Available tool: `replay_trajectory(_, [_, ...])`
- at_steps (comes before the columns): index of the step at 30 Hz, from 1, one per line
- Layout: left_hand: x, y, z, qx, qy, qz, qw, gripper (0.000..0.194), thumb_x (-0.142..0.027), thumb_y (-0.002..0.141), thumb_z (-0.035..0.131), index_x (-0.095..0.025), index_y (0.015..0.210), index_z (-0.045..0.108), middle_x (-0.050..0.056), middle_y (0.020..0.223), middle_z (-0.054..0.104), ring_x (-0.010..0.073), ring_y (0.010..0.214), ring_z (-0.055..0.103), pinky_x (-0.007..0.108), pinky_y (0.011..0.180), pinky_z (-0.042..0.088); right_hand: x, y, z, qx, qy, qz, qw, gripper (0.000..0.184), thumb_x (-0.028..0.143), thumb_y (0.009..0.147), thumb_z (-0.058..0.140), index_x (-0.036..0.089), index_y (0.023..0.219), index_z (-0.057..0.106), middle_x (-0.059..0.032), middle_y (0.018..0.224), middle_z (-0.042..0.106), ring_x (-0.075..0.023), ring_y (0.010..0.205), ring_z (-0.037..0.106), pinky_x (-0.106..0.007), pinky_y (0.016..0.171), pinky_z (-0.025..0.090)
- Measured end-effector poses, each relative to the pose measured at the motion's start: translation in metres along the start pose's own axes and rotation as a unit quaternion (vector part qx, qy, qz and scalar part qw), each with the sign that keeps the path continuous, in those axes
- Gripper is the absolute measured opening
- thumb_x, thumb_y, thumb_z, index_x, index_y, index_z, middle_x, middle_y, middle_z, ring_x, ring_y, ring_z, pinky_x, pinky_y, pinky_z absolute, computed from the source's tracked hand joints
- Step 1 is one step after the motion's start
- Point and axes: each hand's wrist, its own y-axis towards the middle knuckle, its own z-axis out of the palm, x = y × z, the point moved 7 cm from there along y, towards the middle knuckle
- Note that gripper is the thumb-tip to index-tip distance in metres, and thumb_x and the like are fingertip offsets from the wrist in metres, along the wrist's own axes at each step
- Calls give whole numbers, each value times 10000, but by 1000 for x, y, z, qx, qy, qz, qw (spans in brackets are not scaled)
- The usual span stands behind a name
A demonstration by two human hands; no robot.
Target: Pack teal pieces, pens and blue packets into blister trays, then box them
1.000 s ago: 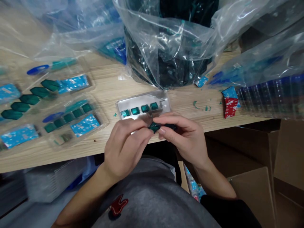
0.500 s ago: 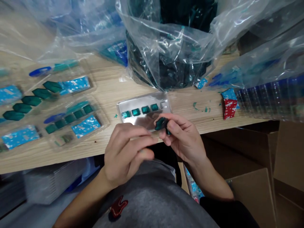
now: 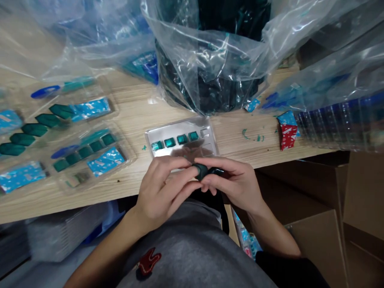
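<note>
My left hand (image 3: 162, 186) and my right hand (image 3: 231, 182) meet at the table's front edge, both pinching small dark teal pieces (image 3: 201, 171). My right hand also holds more of these pieces by its fingers. Just beyond them lies a clear plastic tray (image 3: 210, 138) with a row of several teal pieces (image 3: 175, 141) in its pockets and one empty pocket at the right end.
A large clear bag (image 3: 210, 68) of dark teal pieces stands behind the tray. Filled trays with blue cards (image 3: 90, 150) lie at the left. A red and blue packet (image 3: 287, 130) and stacked trays (image 3: 339, 124) sit at the right. Cardboard boxes (image 3: 324, 240) stand below.
My right hand lifted a teal piece towards the tray, then came back down. Both hands now pinch together again at the table edge.
</note>
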Motion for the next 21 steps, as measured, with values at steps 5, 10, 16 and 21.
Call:
replay_trajectory(5, [2,0,8,-1,-11,-13,1000,152,-141,884,585,-210,1018,565,36,948,627,162,857,600,314,743,508,6,3,-4,-19,-57,-50,997,180,196,749,756,260,917,762,18,799,705,-56,525,600,-154,423,459])
replay_trajectory(10, [13,0,14,-11,-64,-85,994,132,-178,905,573,-216,1028,542,27,977,609,145,920,607,290,790,518,20,11,-13,-34,-192,-116,974,192,229,849,663,271,1023,734,15,794,712,-79,564,626,-178,468,493])
replay_trajectory(16, [26,-11,16,23,-48,-114,992,157,-146,905,561,-206,1050,555,43,1022,631,160,981,618,315,842,517,48,33,-34,-71,-571,-243,781,240,241,904,592,239,1122,693,-54,1010,691,-186,940,656,-325,838,540])
replay_trajectory(21, [28,-19,22,88,25,-65,994,115,-158,901,565,-149,1012,595,81,959,666,193,886,614,332,761,509,38,53,-22,28,-667,-212,714,221,230,926,552,194,1104,678,-65,980,654,-194,885,645,-314,779,525])
